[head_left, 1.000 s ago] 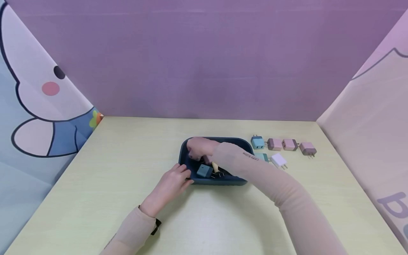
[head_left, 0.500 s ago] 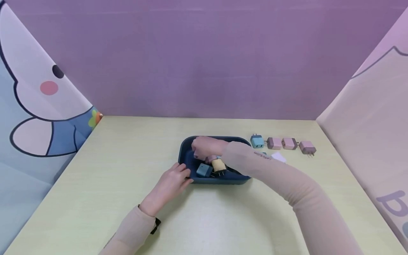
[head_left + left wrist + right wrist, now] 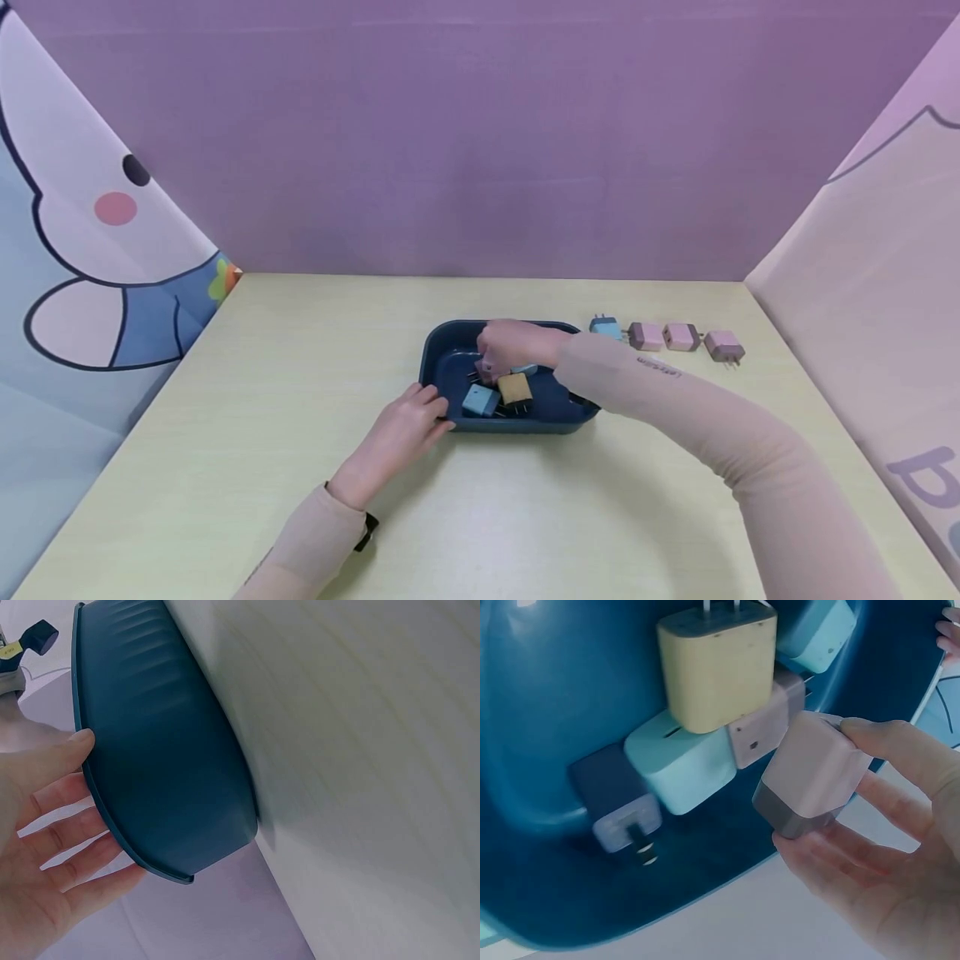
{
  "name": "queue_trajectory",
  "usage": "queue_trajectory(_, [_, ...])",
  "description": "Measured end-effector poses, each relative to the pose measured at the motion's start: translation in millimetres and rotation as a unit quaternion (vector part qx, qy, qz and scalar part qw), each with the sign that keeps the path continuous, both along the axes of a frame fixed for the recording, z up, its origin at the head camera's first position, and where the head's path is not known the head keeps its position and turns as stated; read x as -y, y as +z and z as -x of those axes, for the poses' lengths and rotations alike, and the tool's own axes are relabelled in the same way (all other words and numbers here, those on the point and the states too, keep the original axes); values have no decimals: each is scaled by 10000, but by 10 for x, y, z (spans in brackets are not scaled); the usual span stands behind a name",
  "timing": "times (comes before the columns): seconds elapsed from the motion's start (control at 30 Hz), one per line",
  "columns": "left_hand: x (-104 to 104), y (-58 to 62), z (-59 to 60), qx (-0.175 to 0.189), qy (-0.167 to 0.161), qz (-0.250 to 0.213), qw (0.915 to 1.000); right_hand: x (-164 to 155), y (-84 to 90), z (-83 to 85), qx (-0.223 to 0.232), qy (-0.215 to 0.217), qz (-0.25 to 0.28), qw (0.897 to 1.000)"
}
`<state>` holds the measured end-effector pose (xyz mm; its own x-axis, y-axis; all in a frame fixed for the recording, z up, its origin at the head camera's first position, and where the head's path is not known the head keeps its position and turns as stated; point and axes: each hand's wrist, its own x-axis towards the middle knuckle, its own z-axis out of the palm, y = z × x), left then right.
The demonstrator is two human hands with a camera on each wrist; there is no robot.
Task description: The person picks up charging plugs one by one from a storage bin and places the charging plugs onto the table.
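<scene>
While left hand (image 3: 405, 429) steadies tray (image 3: 450, 358) with straight fingers, right hand (image 3: 517, 343) pinching pink plug (image 3: 814, 774) just above tray's pile.

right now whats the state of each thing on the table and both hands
left hand: fingers straight, resting against the tray's near left edge
right hand: over the tray, pinching a pink charger
pink charger: held, lifted off the tray floor
tray: flat on the table, holding several chargers
yellow charger: loose in the tray
blue charger: loose in the tray
row of chargers: lined up on the table right of the tray
</scene>
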<state>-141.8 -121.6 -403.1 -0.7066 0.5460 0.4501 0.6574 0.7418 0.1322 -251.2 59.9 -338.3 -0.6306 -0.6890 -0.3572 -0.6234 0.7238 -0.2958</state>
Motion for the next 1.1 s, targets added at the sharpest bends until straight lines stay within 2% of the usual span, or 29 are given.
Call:
queue_trajectory(0.17, [-4, -1, -1, 36, 51, 36, 10000, -117, 24, -20, -45, -8, 14, 10000])
queue_trajectory(0.4, [-5, -2, -1, 10, 10, -14, 10000, -264, 62, -32, -36, -269, 53, 9996])
queue_trajectory(0.6, [-6, -8, -1, 7, 37, 36, 10000, -406, 67, -19, -190, -216, 93, 9995])
queue_trajectory(0.83, [-1, -10, -9, -15, 32, -5, 10000, -567, 98, -25, -156, -325, 249, 9990])
queue_trajectory(1.1, [-4, -13, -5, -3, 70, 39, 10000, -733, 112, -9, -457, -480, 123, 9977])
